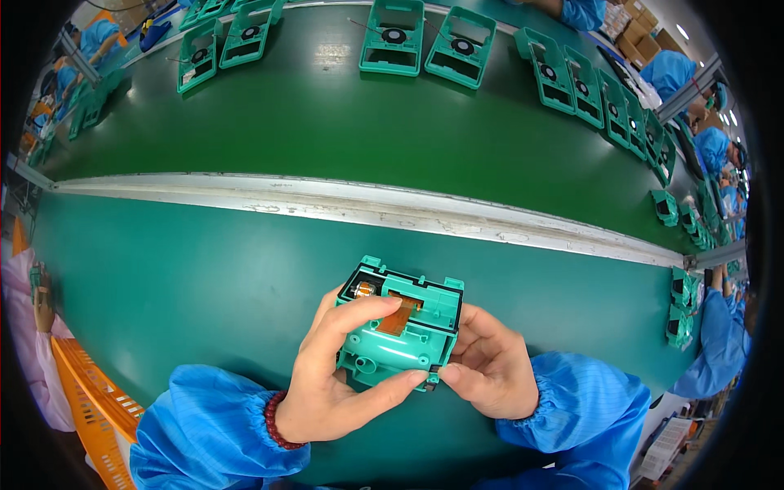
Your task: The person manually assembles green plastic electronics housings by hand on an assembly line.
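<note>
Between my hands, above the green work surface, is a small green plastic housing [398, 347] with its open side toward me. My left hand [331, 367] grips it from the left, with the index fingertip on a brown flat ribbon cable [395, 320] and the thumb along the lower edge. My right hand [492, 367] holds the right side, its thumb at a small black part [433, 377] on the lower right corner. A metallic round component [363, 289] sits in the upper left of the housing. The fingers behind the housing are partly hidden.
Beyond a pale metal rail [327, 211] runs a green belt [327, 139] carrying several green frames with black fans [394, 36]. More green housings [681, 306] stand at the right table edge. An orange plastic chair [94, 384] is at lower left. Co-workers in blue sleeves [719, 343] sit nearby.
</note>
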Tool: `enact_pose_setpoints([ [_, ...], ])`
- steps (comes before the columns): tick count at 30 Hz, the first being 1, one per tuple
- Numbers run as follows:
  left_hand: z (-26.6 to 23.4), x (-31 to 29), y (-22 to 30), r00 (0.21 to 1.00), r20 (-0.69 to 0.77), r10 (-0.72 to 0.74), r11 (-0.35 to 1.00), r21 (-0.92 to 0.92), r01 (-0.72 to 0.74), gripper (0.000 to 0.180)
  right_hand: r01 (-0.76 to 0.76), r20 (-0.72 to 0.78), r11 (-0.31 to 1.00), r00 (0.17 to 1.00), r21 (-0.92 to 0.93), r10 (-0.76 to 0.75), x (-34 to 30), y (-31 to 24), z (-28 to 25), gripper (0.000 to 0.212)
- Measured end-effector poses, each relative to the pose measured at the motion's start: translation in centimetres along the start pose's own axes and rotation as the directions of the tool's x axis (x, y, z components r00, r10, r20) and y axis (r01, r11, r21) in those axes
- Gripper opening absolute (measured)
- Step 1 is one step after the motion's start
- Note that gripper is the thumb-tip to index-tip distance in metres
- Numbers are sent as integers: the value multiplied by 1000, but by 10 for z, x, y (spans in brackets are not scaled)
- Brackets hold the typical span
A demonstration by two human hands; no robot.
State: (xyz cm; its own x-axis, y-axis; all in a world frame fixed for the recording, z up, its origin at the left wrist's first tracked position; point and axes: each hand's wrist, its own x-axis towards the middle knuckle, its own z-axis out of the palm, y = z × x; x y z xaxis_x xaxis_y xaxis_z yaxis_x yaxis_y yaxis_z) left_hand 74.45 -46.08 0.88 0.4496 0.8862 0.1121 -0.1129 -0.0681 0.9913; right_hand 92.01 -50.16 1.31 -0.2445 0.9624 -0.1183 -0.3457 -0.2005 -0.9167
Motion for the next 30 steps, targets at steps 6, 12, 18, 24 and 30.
enact_pose_setpoints([
  [6, -2, 0, 5, 992, 93, 81, 951, 292, -105, 59, 23, -6, 999, 1000, -39, -23, -5, 1, 1, 55],
  [12, 1, 2, 5, 988, 103, 115, 915, 375, -146, 56, 46, -7, 998, 999, -36, -46, -6, 5, -1, 56],
  [18, 11, -1, 1, 994, -65, 89, 978, 195, -75, 51, 34, 13, 998, 999, -55, -33, -9, 6, -4, 56],
  [24, 7, 2, 5, 986, 111, 128, 908, 386, -162, 54, 24, -16, 997, 1000, -70, -25, -9, 3, -3, 55],
  [30, 9, 2, 4, 989, 113, 92, 916, 379, -129, 54, -10, -12, 997, 1000, -80, 9, -11, 3, -7, 54],
])
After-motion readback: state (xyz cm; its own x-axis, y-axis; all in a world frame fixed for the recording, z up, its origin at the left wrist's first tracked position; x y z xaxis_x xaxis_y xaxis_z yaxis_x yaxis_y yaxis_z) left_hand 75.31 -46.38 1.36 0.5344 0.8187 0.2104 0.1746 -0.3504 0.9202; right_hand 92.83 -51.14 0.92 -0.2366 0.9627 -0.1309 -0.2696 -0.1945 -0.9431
